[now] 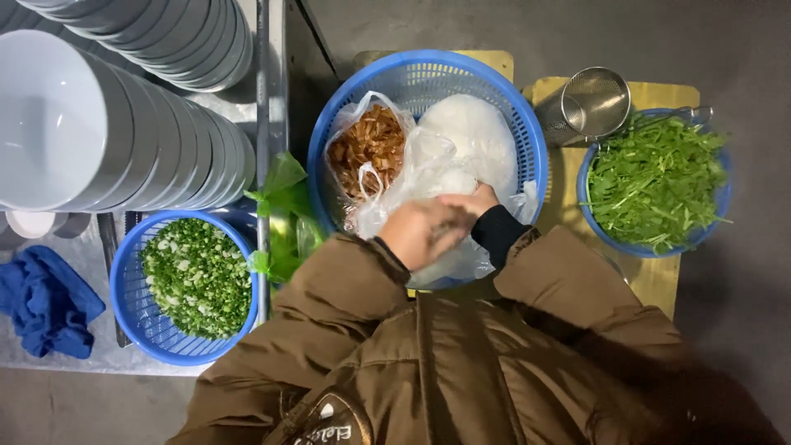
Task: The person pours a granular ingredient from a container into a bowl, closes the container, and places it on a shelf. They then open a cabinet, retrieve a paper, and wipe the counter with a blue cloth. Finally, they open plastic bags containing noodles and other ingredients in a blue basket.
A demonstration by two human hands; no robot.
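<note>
My left hand (418, 233) and my right hand (473, 201) meet over the near side of a large blue basket (517, 115). Both are closed on a clear plastic bag (416, 173) lying in it, and the left hand partly covers the right. Motion blur hides the fingers. Behind the hands in the basket are a mound of white noodles (478, 128) and a bag of brown fried pieces (371, 144). Brown jacket sleeves fill the bottom of the view, and a black cuff shows at my right wrist.
A smaller blue basket (124, 284) of chopped green onion stands at the left, below stacks of white bowls (140, 144). A blue cloth (45, 301) lies far left. At the right are a metal strainer (592, 103) and a blue bowl of leafy greens (655, 177). Green plastic bags (284, 210) sit between the baskets.
</note>
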